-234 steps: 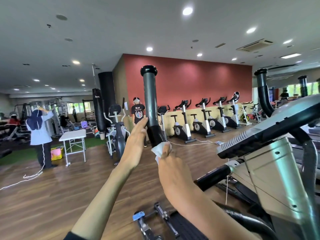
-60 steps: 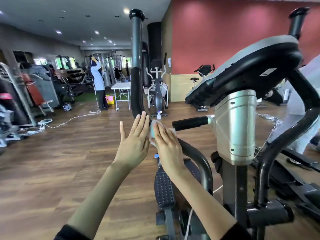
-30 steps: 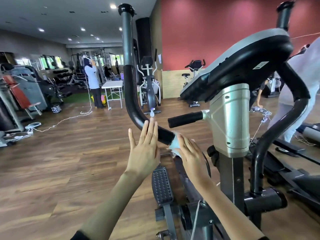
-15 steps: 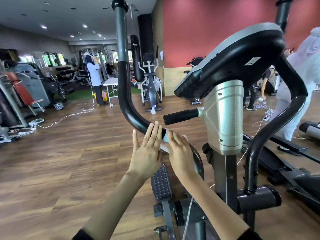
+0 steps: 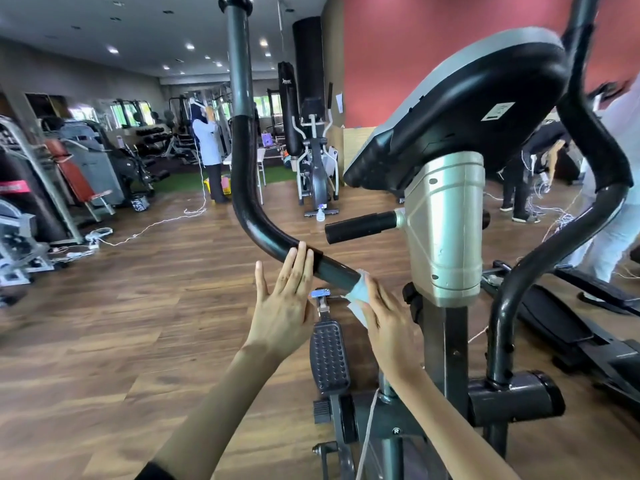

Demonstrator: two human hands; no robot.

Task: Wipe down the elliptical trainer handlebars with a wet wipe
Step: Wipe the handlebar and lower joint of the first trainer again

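Note:
The elliptical trainer's left handlebar (image 5: 244, 174) is a black and grey tube that rises tall, then curves down toward the machine's post. My left hand (image 5: 284, 306) rests flat against the lower bend, fingers straight and apart, holding nothing. My right hand (image 5: 384, 317) presses a pale blue wet wipe (image 5: 358, 291) around the tube just below, near where it meets the frame. A second handlebar (image 5: 588, 188) curves on the right side. A short black fixed grip (image 5: 360, 226) sticks out from the silver column (image 5: 445, 230).
The console (image 5: 460, 109) hangs above my hands. A ribbed pedal (image 5: 329, 355) lies below them. A person in white (image 5: 616, 216) stands close on the right, others farther back. White cables run over the wood floor (image 5: 138, 306). Gym machines line the left side.
My right hand with the wipe has slid down the handlebar's lower section, away from my left hand, which stays on the bend. The view shifted slightly.

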